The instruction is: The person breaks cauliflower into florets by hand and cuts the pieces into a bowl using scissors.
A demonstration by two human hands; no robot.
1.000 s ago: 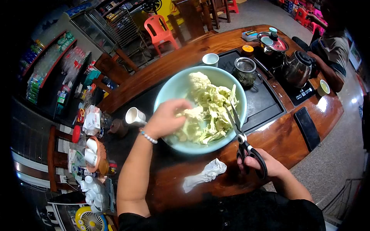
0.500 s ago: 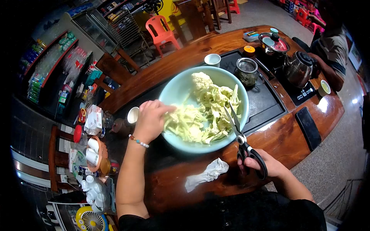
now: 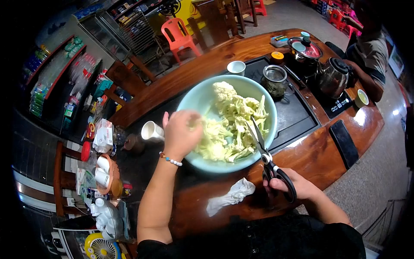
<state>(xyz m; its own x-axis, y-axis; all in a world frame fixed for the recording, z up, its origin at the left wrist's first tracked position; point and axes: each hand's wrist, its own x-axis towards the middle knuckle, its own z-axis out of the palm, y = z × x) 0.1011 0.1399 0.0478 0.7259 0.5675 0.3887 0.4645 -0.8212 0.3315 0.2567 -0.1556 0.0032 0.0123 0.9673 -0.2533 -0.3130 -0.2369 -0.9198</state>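
Observation:
A wide pale-green bowl [image 3: 185, 105] on the table holds cut cauliflower [image 3: 241, 110], with larger florets at the back and right and small pieces at the left. My left hand [image 3: 183, 131], a beaded bracelet at its wrist, is over the bowl's left side at the small pieces. Its fingers are blurred and partly hidden, so I cannot tell whether they grip anything. In my right hand [image 3: 295, 183] are black-and-white kitchen scissors [image 3: 271, 166], my fingers round the handles. Their blades are slightly apart and point up over the bowl's right rim.
A crumpled white tissue [image 3: 233, 196] lies in front of the bowl. White cups [image 3: 152, 131] stand nearby. Behind and right are a glass jar [image 3: 274, 80], a kettle [image 3: 333, 77] and a phone [image 3: 344, 143]. Another person's arm [image 3: 371, 86] is by the kettle.
My left hand has moved right, farther over the small cauliflower pieces, and its fingers have curled downward. The scissors stay in my right hand, almost unmoved.

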